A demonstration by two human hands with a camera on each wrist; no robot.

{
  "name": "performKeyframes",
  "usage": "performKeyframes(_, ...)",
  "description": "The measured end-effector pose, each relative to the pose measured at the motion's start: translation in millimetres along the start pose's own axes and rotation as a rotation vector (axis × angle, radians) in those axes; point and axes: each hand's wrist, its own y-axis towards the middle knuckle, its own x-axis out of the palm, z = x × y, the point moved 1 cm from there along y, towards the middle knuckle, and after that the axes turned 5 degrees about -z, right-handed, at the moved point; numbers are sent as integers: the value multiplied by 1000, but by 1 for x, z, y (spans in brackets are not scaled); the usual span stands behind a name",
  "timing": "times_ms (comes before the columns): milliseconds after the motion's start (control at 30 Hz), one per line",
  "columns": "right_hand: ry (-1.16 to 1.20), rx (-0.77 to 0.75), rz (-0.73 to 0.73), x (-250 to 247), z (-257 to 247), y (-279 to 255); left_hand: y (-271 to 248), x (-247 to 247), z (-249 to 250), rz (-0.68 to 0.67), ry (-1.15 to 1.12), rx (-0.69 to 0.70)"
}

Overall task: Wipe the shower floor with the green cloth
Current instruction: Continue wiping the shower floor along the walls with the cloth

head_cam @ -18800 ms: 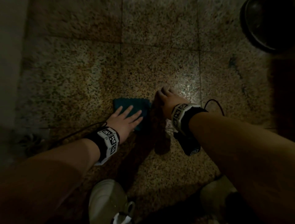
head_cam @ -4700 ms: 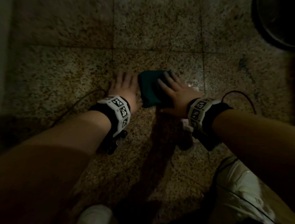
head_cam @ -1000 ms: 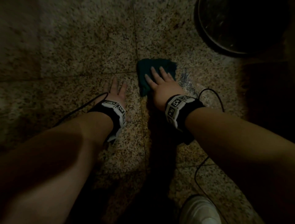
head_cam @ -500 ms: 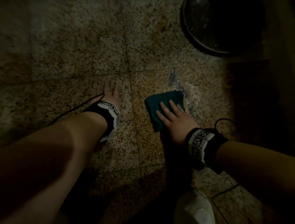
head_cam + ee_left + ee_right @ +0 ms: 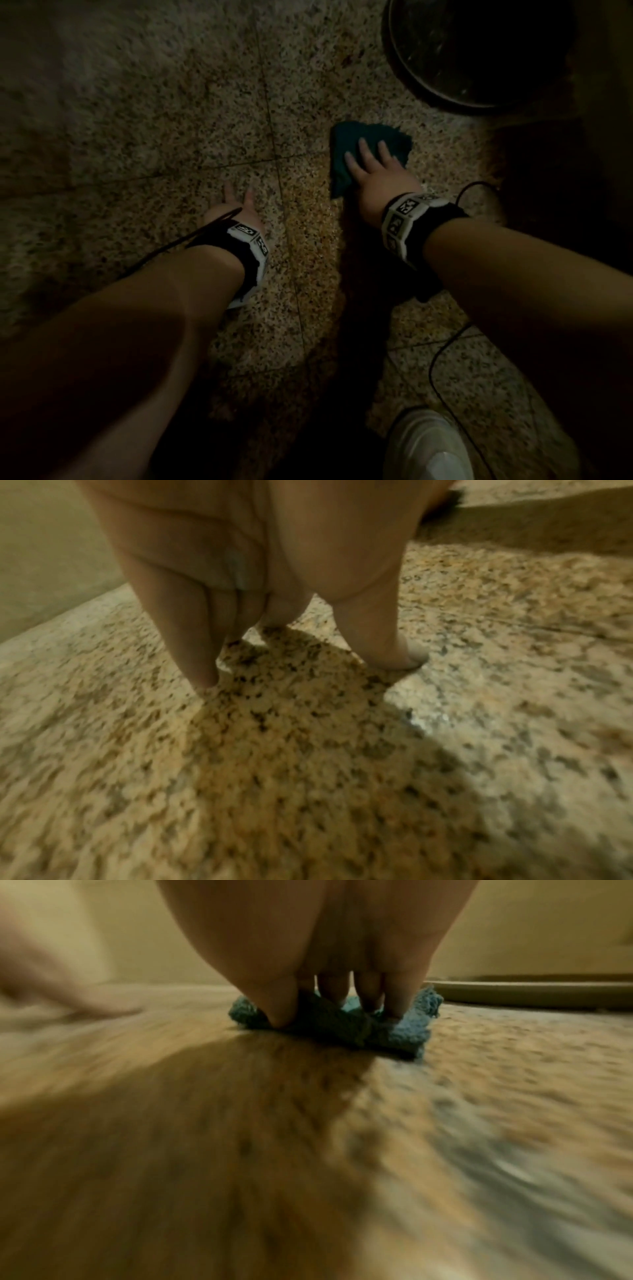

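A dark round basin (image 5: 479, 54), perhaps metal, and a white shoe (image 5: 428, 445) near a thin black cable (image 5: 442, 349).

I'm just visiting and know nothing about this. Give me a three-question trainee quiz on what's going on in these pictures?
1. True or false: the left hand presses the green cloth.
2. Which hand presses the cloth on the shower floor? A) left B) right C) both
3. Fill in: the dark round basin lies at the upper ____ of the head view, beyond the cloth.

Key:
1. False. The left hand rests with its fingers on bare floor, apart from the cloth.
2. B. The right hand lies on the cloth with fingers spread.
3. right
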Motion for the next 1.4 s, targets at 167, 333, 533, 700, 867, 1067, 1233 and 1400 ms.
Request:
performKeyframes(167,45,7,7,0,1,7,-6,-7,2,-30,-10,4)
performKeyframes(333,-60,-19,-31,8,12,-10,-23,-3,3,31,-84,108)
performKeyframes(533,-146,-44,-135,57,37,-60,-35,-16,32,111,110,280)
performKeyframes(700,-163,-79,-165,82,54,-82,-52,-25,57,128,291,283)
performKeyframes(867,-127,-76,-123,76,57,-77,-57,-29,81,141,409,294)
performKeyframes(1067,-3,57,-30,35,67,-36,-31,-21,86,58,214,259)
performKeyframes(1233,125,120,23,10,75,-13,-20,-22,88,39,216,263)
performKeyframes(1400,139,96,30,13,80,-15,-18,-22,89,31,228,254)
